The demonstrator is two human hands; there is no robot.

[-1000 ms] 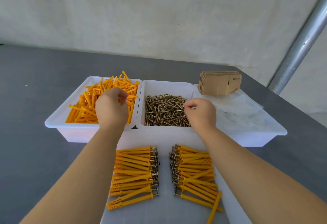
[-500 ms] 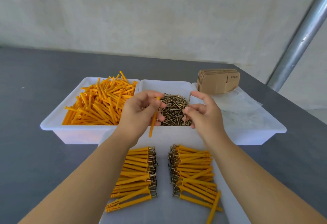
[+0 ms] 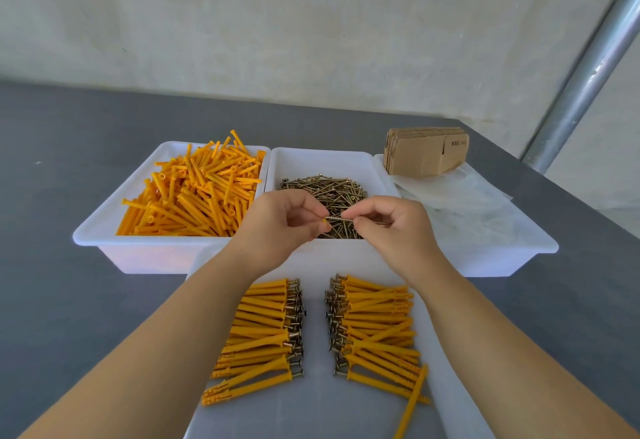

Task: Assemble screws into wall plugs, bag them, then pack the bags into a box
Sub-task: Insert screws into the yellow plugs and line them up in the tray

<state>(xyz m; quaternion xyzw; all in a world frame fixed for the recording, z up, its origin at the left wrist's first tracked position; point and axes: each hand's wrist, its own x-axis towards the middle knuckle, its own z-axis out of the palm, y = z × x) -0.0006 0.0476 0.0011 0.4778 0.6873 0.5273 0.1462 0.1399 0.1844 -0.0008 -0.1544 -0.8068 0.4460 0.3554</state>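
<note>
My left hand (image 3: 280,227) pinches the orange plastic wall plug (image 3: 324,221), mostly hidden in my fingers; my right hand (image 3: 391,227) pinches the brass-coloured screw (image 3: 341,219), above the near rim of the white screw tray (image 3: 332,251). Keep both coaxial, push straight.

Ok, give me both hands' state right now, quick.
Left hand: closed, gripping a wall plug, mostly hidden in the fingers.
Right hand: closed, pinching a screw at the plug's mouth.

Packing workshop: parts bins (image 3: 104,227), flat cartons (image 3: 424,151).
</note>
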